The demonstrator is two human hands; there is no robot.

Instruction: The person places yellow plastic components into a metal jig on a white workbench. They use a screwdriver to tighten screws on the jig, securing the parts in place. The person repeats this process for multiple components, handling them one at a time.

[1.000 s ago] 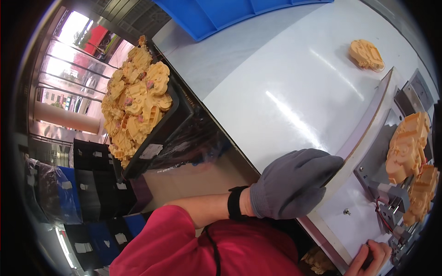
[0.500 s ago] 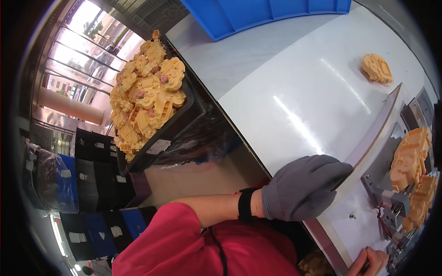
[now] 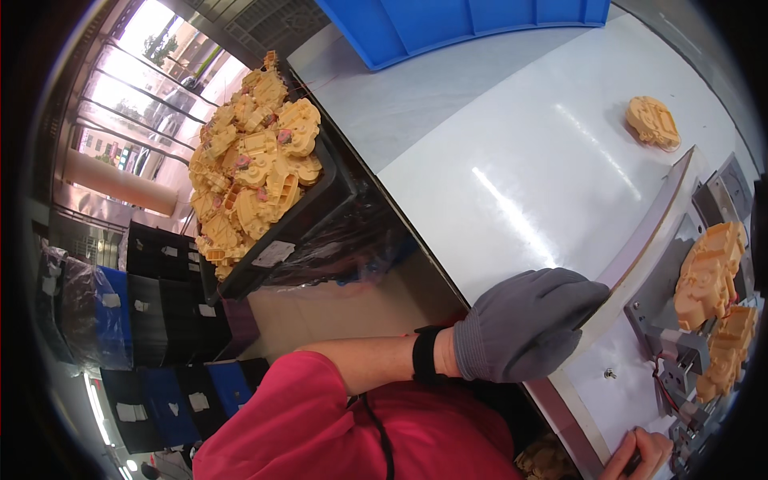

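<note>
My left hand (image 3: 532, 326), in a grey glove, rests closed at the near edge of the white table, its fingertips by the raised white board's rim (image 3: 632, 264). Its fingers are curled together and the palm is hidden, so anything inside cannot be seen. At the lower right, my bare right hand (image 3: 640, 454) is partly cut off by the picture's edge. Its fingers are bent together beside a metal fixture (image 3: 680, 352); what they may hold is too hidden to tell. Two yellow-orange plastic housings (image 3: 710, 272) sit on the fixture, one beyond the other.
Another yellow housing (image 3: 653, 122) lies on the white table (image 3: 448, 184) at the far right. A blue bin (image 3: 472, 28) stands at the back. To the left, a black crate (image 3: 320, 216) is heaped with similar housings. A small metal toggle switch (image 3: 610, 374) protrudes from the board.
Both hands hold nearly the same place and pose. The whole view has shifted very slightly; no thing has been taken or let go.
</note>
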